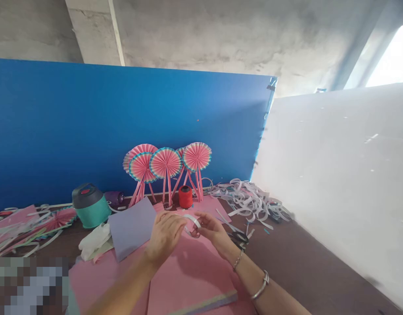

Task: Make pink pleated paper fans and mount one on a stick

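Over the pink paper sheets (188, 271), a thin white ring that looks like a roll of tape (192, 218) is between my two hands. My right hand (213, 229) pinches its right side with thumb and fingertips. At the ring's left edge is my left hand (167, 232), its fingers curled together and its fingertips partly hidden. I cannot make out whether a loose end is in those fingers. Just beyond my hands stands a red thread spool (185, 197). A lilac paper sheet (131, 227) lies left of my left hand, and dark-handled scissors (240, 237) lie right of my right hand.
Several pleated pink paper fans (166, 162) lean against the blue panel (90, 118). At the left are a teal and grey container (91, 205), a purple object (114, 198) and a crumpled white bag (94, 240). Curled paper strips (250, 197) heap beside the white wall (339, 175).
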Available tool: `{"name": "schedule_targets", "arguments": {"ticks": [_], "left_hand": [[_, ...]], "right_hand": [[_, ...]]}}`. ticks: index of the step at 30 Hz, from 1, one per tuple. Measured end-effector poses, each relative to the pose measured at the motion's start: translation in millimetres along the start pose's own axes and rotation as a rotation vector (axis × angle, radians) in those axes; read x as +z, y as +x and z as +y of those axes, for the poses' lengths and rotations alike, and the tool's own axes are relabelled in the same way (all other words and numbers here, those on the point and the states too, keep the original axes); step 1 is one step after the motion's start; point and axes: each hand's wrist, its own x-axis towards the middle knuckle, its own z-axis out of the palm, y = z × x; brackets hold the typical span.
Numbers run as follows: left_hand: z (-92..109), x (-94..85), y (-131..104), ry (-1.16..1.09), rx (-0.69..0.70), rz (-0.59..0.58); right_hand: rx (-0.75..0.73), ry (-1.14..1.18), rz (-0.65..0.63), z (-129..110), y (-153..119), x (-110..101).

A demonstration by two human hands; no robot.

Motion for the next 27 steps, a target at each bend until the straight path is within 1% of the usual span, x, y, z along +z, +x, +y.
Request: {"name": "schedule_targets", "arguments": {"ticks": [3,6,9,11,15,18,22,27], "left_hand": [[-11,2.4,-1,0.017,-0.191,0.101],[-15,3.6,-1,-0.015,-0.297,0.111],[-8,3.6,0,-0.063,-0.315,0.094],[1,3.8,0,-0.099,-0.289,0.056],[12,6.7,2,-0.171,-0.217,-0.047],[14,8.8,1,-0.216,-0.227,-0.076],[16,9.3,1,-0.292,-0.277,0.002],[20,12.0,-2,-0.427,-0.410,0.119]], "right_hand": [[0.000,0.096,0.092,-6,2,-5],[0.046,0.182,0.088,-9,2,-9],[0.122,0.201,0.036,-8,1,-9],[0.162,0.185,-0.007,-6,0,-8],[0.195,0.149,-0.100,-2,-1,-5],[0.210,0.134,-0.123,0,-1,-3],[0.221,0.196,-0.084,1,-1,-1],[0.227,0.250,-0.103,0,-4,4]]}}
